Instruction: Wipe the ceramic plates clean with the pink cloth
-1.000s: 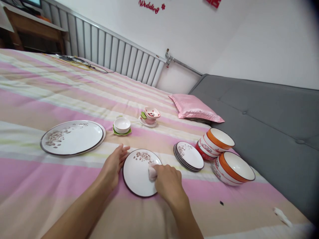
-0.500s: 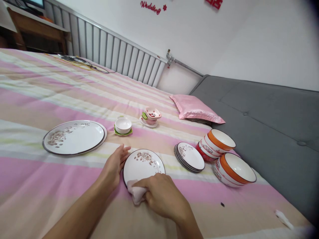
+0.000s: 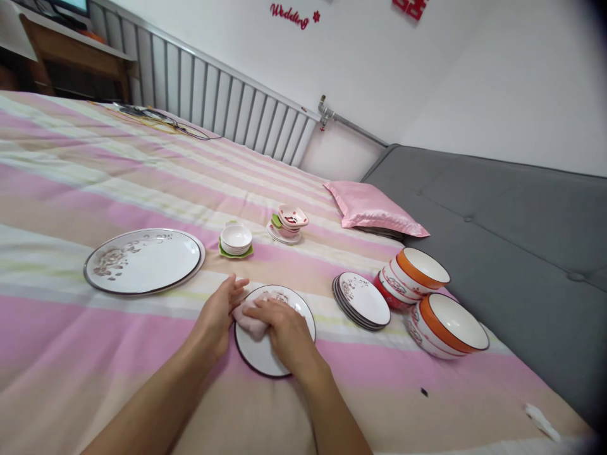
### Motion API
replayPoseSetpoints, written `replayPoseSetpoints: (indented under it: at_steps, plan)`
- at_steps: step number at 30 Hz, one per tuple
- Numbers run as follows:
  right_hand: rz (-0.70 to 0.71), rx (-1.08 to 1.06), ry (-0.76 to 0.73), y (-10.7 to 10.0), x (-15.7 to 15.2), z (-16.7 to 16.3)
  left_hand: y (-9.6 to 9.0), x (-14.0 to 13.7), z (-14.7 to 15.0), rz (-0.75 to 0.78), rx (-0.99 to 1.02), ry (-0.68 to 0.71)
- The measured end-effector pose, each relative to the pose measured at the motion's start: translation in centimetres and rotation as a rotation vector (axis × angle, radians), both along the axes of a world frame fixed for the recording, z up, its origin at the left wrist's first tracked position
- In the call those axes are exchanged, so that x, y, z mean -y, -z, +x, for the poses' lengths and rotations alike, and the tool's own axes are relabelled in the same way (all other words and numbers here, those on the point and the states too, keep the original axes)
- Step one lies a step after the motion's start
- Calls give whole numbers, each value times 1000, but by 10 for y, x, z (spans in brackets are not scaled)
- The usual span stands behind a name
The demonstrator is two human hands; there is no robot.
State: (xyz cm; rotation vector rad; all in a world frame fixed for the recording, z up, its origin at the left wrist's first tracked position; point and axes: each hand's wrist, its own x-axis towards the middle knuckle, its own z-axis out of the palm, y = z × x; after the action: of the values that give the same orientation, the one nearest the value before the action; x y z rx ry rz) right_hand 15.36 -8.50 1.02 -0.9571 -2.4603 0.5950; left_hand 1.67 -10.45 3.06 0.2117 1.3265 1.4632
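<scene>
A round white plate [image 3: 263,357] with a dark rim and a brown flower print lies flat on the striped bedspread. My right hand [image 3: 284,332] is closed on a pale pink cloth [image 3: 253,323] and presses it to the plate's upper left part. Part of the flower print is hidden under the hand and cloth. Beside the plate's left edge, my left hand [image 3: 219,319] stands on its side with the fingers stretched out. Its fingertips are close to the rim and the cloth; whether they touch the plate I cannot tell.
Left lies an oval platter [image 3: 147,262]. Beyond the plate are small white bowls [image 3: 236,237] on a green dish and pink dishes [image 3: 293,217]. To the right are stacked plates [image 3: 364,300] and orange-rimmed bowls [image 3: 455,325], near a pink pillow [image 3: 377,207] and grey headboard [image 3: 502,215].
My right hand has moved the cloth from the plate's near left edge up to its far left part. My left hand has stayed nearly in place.
</scene>
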Motion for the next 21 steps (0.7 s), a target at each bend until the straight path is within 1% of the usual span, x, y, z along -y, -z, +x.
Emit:
replayPoseSetpoints:
  at_steps: [5, 11, 14, 17, 21]
  plan:
    - [-31, 64, 177, 4, -7, 0, 0, 1, 0, -5, -10, 20]
    - [-32, 132, 412, 7, -14, 6, -2, 3, 2, -2, -20, 28]
    - [-63, 212, 522, 0, -12, 10, -1, 4, 1, -5, -14, 22]
    - [-105, 326, 610, -12, -7, 14, 1, 3, 0, 6, -7, 27]
    - [-102, 502, 652, -27, 0, 23, 3, 1, -1, -1, -39, 25]
